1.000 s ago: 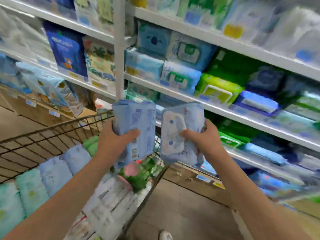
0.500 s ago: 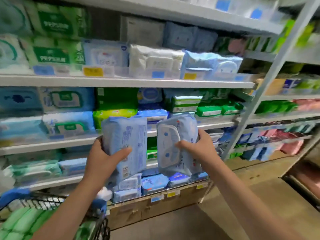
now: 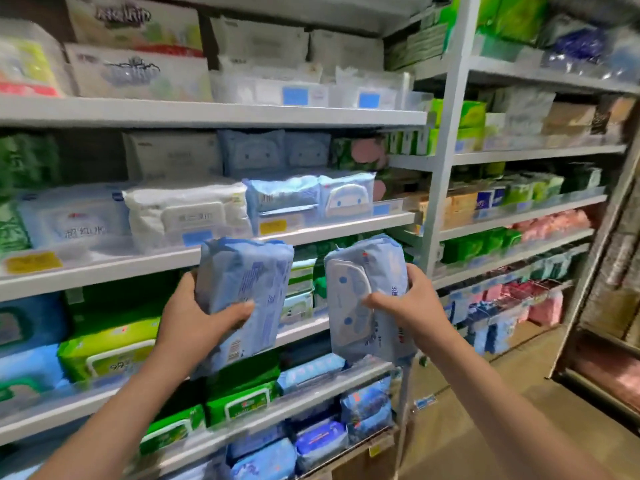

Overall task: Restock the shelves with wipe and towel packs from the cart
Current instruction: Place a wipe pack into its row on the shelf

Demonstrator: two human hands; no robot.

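My left hand (image 3: pixel 194 320) grips a light blue wipe pack (image 3: pixel 252 289), held upright with its printed back toward me. My right hand (image 3: pixel 408 306) grips a second light blue wipe pack (image 3: pixel 360 292) whose white lid with a face print shows. Both packs hang in front of the shelves, just below a white shelf board (image 3: pixel 346 228). On that board lie matching blue packs (image 3: pixel 311 199) with the same face print. The cart is out of view.
White shelves full of wipe and tissue packs fill the view: white packs (image 3: pixel 187 209), green packs (image 3: pixel 107 344), blue packs (image 3: pixel 367 407) low down. A grey upright post (image 3: pixel 446 140) separates a second shelf bay on the right. Brown floor (image 3: pixel 485 410) lies at lower right.
The view has swung up and away from the cart to the shelves. Both hands have risen with their packs toward the shelf holding matching blue packs.
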